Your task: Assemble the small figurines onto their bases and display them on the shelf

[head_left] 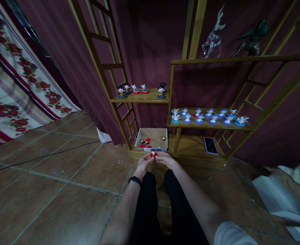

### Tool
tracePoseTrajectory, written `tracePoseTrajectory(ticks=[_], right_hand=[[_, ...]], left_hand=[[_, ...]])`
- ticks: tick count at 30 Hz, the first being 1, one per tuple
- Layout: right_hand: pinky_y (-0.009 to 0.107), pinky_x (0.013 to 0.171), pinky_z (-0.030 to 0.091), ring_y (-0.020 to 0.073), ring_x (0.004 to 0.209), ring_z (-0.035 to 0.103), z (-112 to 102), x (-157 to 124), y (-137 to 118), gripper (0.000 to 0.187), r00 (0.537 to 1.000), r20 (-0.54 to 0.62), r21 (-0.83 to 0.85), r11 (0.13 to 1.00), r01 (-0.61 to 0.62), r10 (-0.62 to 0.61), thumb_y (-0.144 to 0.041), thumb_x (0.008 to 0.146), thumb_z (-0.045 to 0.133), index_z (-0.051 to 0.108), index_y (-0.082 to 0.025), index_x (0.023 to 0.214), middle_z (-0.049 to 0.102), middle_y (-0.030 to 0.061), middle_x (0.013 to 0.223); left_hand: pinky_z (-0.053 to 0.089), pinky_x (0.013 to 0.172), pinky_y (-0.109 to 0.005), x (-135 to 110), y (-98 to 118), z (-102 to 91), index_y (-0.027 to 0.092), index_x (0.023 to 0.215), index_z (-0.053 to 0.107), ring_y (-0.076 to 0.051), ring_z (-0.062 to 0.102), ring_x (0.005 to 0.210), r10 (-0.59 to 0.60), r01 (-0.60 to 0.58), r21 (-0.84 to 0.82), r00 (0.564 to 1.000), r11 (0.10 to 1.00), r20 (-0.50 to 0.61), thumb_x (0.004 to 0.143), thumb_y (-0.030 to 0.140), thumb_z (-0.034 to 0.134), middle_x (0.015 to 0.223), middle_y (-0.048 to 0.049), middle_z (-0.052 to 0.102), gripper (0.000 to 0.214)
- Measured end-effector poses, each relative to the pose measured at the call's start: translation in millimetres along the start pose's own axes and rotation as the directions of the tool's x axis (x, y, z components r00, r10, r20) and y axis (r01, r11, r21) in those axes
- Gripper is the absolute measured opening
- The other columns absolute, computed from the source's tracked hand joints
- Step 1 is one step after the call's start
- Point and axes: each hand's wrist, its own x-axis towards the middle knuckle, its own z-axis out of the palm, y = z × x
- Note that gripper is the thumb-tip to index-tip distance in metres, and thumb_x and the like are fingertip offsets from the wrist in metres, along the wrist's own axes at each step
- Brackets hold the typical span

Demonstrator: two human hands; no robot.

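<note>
Between my two hands, just in front of a shallow cardboard box (153,132), is a small figurine (153,152) with black hair and a red base. My left hand (144,162) grips it from the left with its fingertips, and my right hand (167,158) pinches it from the right. Inside the box lie red discs (148,140) and a few small dark-haired figurine pieces (163,138). The box rests on the lowest level of a wooden display shelf.
Dark-haired and white figurines (144,89) stand on the upper left shelf (139,98). Several blue and purple figurines (199,118) line the right shelf. A phone (211,145) lies below them. Higher up stand a clear deer ornament (213,39) and a dark horse-like ornament (254,40).
</note>
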Motion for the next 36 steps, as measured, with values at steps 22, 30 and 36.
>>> tracePoseTrajectory(ticks=[22, 30, 36], right_hand=[[0.029, 0.080, 0.049, 0.0134, 0.085, 0.063, 1.0, -0.7, 0.3, 0.039, 0.998, 0.064, 0.010, 1.000, -0.009, 0.009, -0.022, 0.062, 0.072, 0.061, -0.023, 0.100, 0.064, 0.0038, 0.106], [0.028, 0.079, 0.049, 0.0127, 0.084, 0.062, -1.8, 3.8, 4.2, 0.037, 1.000, 0.011, 0.015, 1.000, 0.010, -0.010, -0.024, 0.060, 0.072, 0.063, -0.022, 0.096, 0.066, 0.0041, 0.102], [0.030, 0.079, 0.048, 0.0135, 0.083, 0.062, -0.5, 2.1, 1.9, 0.034, 0.999, -0.025, 0.025, 0.999, 0.042, -0.041, -0.025, 0.059, 0.073, 0.064, -0.020, 0.091, 0.067, 0.0041, 0.097]], left_hand=[[0.043, 0.060, -0.020, -3.2, 2.9, 2.1, 0.012, 0.091, 0.064, -0.009, 0.059, 0.062, -0.060, 0.059, 0.012, 0.996, 0.998, 0.061, 0.052, 0.013, 0.077, 0.075, -0.0046, 0.067, 0.041], [0.043, 0.060, -0.021, -2.6, 1.9, 2.9, 0.012, 0.087, 0.064, -0.009, 0.060, 0.062, -0.033, 0.033, 0.005, 0.998, 0.999, 0.055, 0.051, 0.013, 0.078, 0.078, -0.0057, 0.068, 0.039], [0.043, 0.057, -0.021, -1.5, 0.7, 3.3, 0.012, 0.085, 0.063, -0.009, 0.059, 0.058, -0.030, 0.030, 0.017, 1.000, 0.999, 0.006, 0.049, 0.013, 0.079, 0.073, -0.0043, 0.067, 0.039]])
